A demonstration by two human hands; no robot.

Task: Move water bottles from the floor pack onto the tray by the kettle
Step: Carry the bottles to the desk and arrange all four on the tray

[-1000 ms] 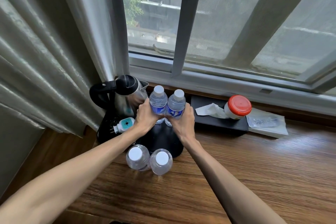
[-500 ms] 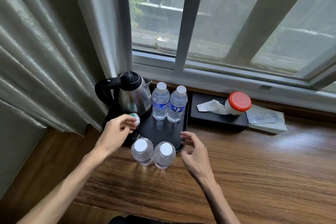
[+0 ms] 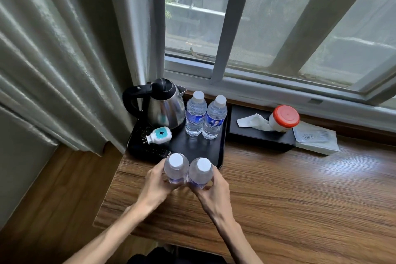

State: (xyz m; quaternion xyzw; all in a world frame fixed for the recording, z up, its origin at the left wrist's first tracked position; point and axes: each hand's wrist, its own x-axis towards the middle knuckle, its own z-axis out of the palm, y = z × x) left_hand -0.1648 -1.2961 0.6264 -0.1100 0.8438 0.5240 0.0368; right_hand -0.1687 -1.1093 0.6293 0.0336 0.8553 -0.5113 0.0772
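Four water bottles show in all, each with a white cap. Two of them, the far left bottle (image 3: 195, 113) and the far right bottle (image 3: 215, 117), stand upright and touching on the back half of the one black tray (image 3: 221, 146), just right of the single steel kettle (image 3: 165, 109). The other two sit at the tray's front edge: the left hand (image 3: 157, 184) is wrapped around the near left bottle (image 3: 176, 168), and the right hand (image 3: 212, 192) is wrapped around the near right bottle (image 3: 201, 172), the pair pressed side by side. Whether their bases rest on the tray or the counter (image 3: 300, 188) I cannot tell. One white plug-in device (image 3: 159, 135) lies on the tray in front of the kettle, leaving a bare strip of tray between the two bottle pairs. Right of the tray sit one black box (image 3: 252, 134), one red-lidded jar (image 3: 284, 118), one crumpled tissue (image 3: 254, 121) and one flat packet (image 3: 316, 138). The counter's left edge drops off just beside the left forearm; wide bare wood lies to the right.
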